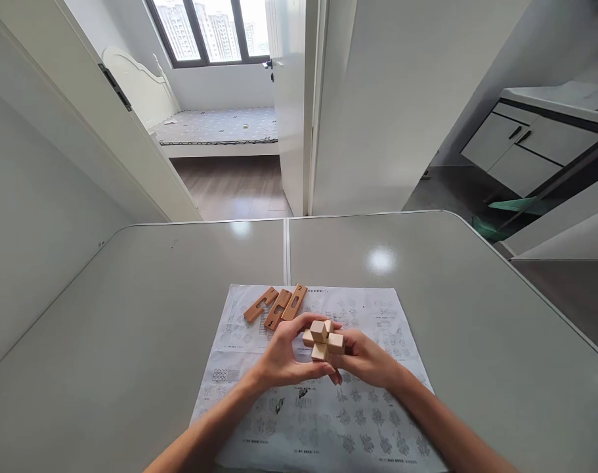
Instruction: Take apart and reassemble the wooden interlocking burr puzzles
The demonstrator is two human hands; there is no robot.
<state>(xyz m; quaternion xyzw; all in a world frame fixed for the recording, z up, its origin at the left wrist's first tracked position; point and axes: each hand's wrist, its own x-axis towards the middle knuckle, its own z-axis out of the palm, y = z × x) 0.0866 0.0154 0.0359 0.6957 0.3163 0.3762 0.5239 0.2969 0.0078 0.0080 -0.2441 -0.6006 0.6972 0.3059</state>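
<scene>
Both my hands hold a pale wooden burr puzzle (323,339), an interlocked cross of short square bars, just above a printed instruction sheet (318,420). My left hand (285,358) wraps around its left side with thumb and fingers closed on it. My right hand (365,360) grips its right side from below. Three darker, flat notched wooden pieces (276,305) lie side by side on the sheet's far left corner, a little beyond my left hand.
The sheet lies on a grey two-part table (131,315) with a seam down the middle (285,253). Beyond the table, an open white door (291,98) leads to a bedroom with a bed. Cabinets (530,148) stand at the right.
</scene>
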